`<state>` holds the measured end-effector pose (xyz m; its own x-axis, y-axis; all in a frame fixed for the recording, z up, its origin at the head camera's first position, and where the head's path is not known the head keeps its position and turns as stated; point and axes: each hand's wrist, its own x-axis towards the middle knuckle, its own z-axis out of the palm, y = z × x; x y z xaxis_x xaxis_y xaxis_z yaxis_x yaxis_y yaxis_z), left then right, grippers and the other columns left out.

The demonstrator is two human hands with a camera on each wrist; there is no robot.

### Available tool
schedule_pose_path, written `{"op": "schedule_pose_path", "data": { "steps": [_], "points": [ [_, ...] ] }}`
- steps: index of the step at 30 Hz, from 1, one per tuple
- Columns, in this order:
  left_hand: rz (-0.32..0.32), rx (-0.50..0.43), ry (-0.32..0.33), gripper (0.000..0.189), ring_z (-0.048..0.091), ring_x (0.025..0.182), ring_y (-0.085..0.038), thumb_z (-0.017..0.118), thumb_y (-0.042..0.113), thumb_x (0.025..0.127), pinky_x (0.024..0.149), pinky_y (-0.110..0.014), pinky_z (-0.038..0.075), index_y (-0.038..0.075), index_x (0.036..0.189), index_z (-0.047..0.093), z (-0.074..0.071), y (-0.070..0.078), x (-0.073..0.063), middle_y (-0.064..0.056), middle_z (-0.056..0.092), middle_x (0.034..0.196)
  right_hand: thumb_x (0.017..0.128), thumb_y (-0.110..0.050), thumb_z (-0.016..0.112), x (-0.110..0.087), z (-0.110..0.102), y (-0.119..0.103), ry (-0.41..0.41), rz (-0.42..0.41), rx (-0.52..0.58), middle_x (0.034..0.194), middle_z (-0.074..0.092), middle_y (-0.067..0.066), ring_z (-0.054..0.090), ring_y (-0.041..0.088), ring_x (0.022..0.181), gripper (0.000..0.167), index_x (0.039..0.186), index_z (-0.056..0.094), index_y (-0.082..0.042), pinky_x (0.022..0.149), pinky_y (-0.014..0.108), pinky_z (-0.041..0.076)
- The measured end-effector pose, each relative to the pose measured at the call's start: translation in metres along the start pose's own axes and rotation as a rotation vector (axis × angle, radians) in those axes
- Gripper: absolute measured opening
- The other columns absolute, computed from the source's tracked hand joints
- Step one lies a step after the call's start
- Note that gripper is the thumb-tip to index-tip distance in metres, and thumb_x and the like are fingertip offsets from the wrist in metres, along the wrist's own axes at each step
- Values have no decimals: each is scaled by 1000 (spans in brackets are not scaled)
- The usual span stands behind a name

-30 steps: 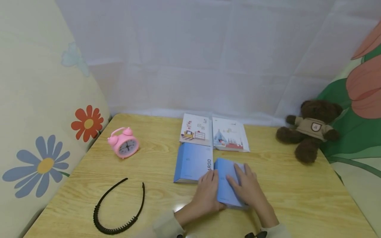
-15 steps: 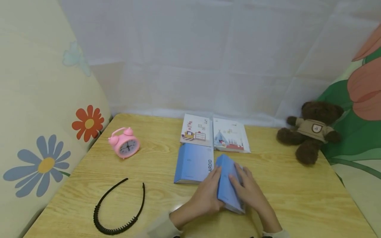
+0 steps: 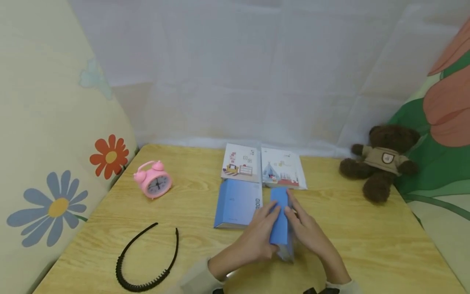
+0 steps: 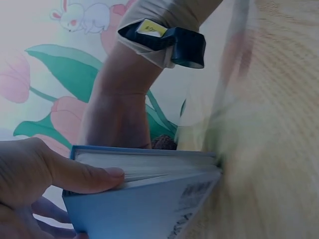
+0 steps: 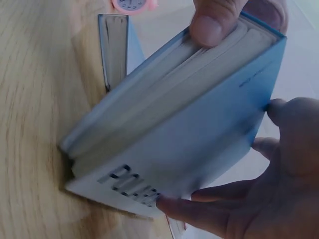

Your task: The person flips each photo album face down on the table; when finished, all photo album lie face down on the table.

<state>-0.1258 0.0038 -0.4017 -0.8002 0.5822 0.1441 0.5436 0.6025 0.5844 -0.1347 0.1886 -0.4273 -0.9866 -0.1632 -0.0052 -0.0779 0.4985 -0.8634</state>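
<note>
A thick blue book (image 3: 280, 222) lettered "POLA…" stands on its open page edges, its spine facing up, in front of me. My left hand (image 3: 253, 239) holds it from the left; in the left wrist view the thumb presses on the page block at one end of the book (image 4: 124, 209). From the other side my right hand (image 3: 312, 234) grips it near the spine, its fingertips on the front cover of the book (image 5: 199, 124) in the right wrist view. The pages part slightly. A matching blue book (image 3: 238, 204) lies flat just left of the hands.
Two white illustrated books (image 3: 240, 162) (image 3: 282, 168) lie behind the flat blue one. A pink alarm clock (image 3: 153, 179) and a black headband (image 3: 126, 281) are on the left of the wooden table (image 3: 367, 241). A brown teddy bear (image 3: 382, 161) sits at the back right.
The book between my hands has tipped up from lying nearly flat, cover upward, to standing with its spine on top. Both hands have shifted to its upper part, thumbs near the spine.
</note>
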Motion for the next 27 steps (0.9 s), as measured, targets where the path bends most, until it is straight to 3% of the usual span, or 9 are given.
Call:
{"op": "schedule_pose_path", "data": {
  "steps": [5,7,10,15,17,21,24,27],
  "points": [
    [26,-50,5,106,30,141,-38,89,7,69,111,-42,38,-7,153,26,-2,-1,2,-22,22,159,105,-47,39,-2,0,1,-14,24,110,156,32,22,46,44,131,59,159,18,-36,100,51,48],
    [24,-113,17,113,30,142,-38,89,7,68,112,-43,36,-5,155,18,-1,-4,3,-23,19,160,105,-47,40,-2,0,0,-6,29,126,156,32,22,46,44,130,59,159,19,-37,96,47,51],
    [18,-246,24,121,35,140,-34,90,7,65,112,-44,35,-2,156,12,3,-15,3,-20,22,159,104,-46,42,-2,-1,-1,5,31,138,155,33,23,46,44,131,59,158,21,-37,94,46,53],
    [-14,-339,-47,126,37,139,-34,95,19,62,114,-47,32,-3,156,13,18,-37,1,-20,31,156,104,-46,43,-2,-1,-1,7,36,150,155,30,26,43,47,132,59,158,21,-37,91,47,55],
    [34,-381,-70,127,37,139,-30,96,18,62,116,-44,30,0,157,13,26,-43,3,-16,32,155,104,-47,42,-2,-1,-1,10,41,145,156,30,25,42,46,133,59,158,21,-37,91,47,54],
    [167,-487,-77,113,44,132,-15,92,6,62,114,-35,33,15,154,27,42,-46,8,-1,44,147,104,-49,43,-2,-3,-1,9,50,153,157,29,23,36,43,138,59,157,21,-40,93,48,53],
    [160,-467,-72,102,47,128,-11,89,6,66,111,-33,36,18,150,33,48,-44,7,3,49,141,104,-46,44,-3,-4,0,-1,62,203,158,26,24,32,43,140,57,157,22,-41,94,49,53],
    [106,-432,-81,112,41,135,-16,88,10,70,114,-35,32,15,157,18,49,-40,7,-2,41,151,106,-40,42,-3,-7,2,-5,76,278,158,23,26,31,47,139,56,158,21,-38,95,52,51]
  ]
}}
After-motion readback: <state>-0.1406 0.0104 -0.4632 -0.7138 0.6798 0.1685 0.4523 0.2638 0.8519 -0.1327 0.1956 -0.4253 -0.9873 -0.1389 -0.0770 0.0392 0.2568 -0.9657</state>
